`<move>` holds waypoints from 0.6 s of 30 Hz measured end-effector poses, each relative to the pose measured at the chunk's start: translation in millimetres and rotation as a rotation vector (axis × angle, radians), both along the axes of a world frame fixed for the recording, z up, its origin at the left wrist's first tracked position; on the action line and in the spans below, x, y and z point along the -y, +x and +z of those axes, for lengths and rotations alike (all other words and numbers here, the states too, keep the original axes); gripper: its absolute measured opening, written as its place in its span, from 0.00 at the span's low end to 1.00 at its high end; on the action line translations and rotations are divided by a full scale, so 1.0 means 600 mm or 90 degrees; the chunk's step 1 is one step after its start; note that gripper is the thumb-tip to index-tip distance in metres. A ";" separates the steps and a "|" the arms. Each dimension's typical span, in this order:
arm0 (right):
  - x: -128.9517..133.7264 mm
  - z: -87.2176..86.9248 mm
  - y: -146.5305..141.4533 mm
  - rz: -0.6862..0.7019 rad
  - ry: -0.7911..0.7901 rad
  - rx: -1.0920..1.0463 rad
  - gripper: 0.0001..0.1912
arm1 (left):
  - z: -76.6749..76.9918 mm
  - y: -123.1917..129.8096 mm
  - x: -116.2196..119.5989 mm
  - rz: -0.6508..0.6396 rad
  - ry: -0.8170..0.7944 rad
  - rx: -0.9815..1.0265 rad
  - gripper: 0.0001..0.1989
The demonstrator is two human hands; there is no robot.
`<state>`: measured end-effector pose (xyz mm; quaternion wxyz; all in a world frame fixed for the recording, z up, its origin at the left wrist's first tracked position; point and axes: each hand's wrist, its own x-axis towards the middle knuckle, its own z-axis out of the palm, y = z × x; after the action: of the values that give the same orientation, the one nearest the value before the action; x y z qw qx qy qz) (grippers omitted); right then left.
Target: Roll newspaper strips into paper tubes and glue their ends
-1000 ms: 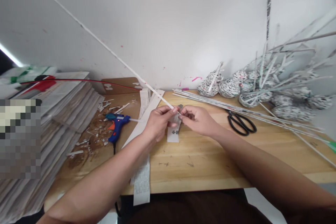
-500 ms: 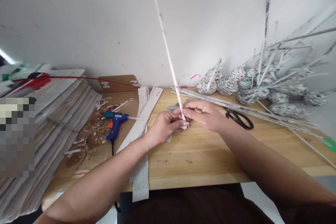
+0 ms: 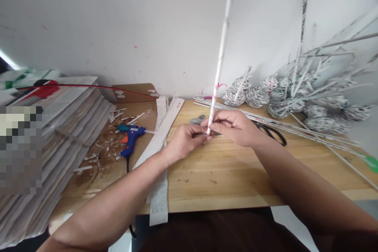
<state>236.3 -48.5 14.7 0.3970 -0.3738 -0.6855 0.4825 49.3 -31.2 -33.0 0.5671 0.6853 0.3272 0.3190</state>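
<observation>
A long, thin white rolled-paper tube (image 3: 220,59) rises from between my hands, leaning a little right toward its top, which runs out of view. My left hand (image 3: 187,139) pinches at its lower end with thumb and fingers. My right hand (image 3: 232,126) is closed around the tube just above, the thumb pressed along it. Between the two hands, a dark sliver of something shows near the tube's foot; I cannot make out what it is. Behind my fingers a grey lump (image 3: 196,119) lies on the wooden table (image 3: 206,189).
Paper strips (image 3: 161,138) and a blue glue gun (image 3: 132,139) lie left, near a tall newspaper stack (image 3: 76,134). Rolled-paper sticks (image 3: 277,125), black scissors (image 3: 276,136) and several woven paper pieces (image 3: 258,96) with protruding sticks are on the right, before the wall.
The tube has swung from leaning left to leaning right. Both hands stay close together at its lower end, and the white flap below my fingers no longer shows.
</observation>
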 end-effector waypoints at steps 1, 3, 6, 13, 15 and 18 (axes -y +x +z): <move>0.000 0.001 0.002 -0.003 0.009 0.017 0.13 | -0.001 0.000 -0.001 0.008 -0.001 0.005 0.13; 0.000 0.000 0.004 -0.040 0.026 0.023 0.13 | -0.001 0.000 -0.002 0.021 -0.009 0.023 0.13; 0.001 -0.004 0.005 -0.121 0.060 0.022 0.14 | 0.006 -0.001 -0.005 0.026 -0.040 0.066 0.13; 0.011 -0.001 0.000 -0.152 0.125 0.103 0.13 | 0.028 -0.012 -0.017 0.033 0.050 0.043 0.10; 0.014 0.001 -0.004 -0.145 0.136 0.131 0.12 | 0.028 -0.015 -0.019 0.042 0.056 0.029 0.10; 0.016 0.000 -0.011 -0.153 0.171 0.157 0.08 | 0.026 -0.016 -0.020 0.045 0.070 0.018 0.10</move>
<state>230.0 -58.2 14.9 0.4111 -0.4524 -0.7376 0.2867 39.5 -19.5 -17.4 0.5217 0.6987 0.3253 0.3659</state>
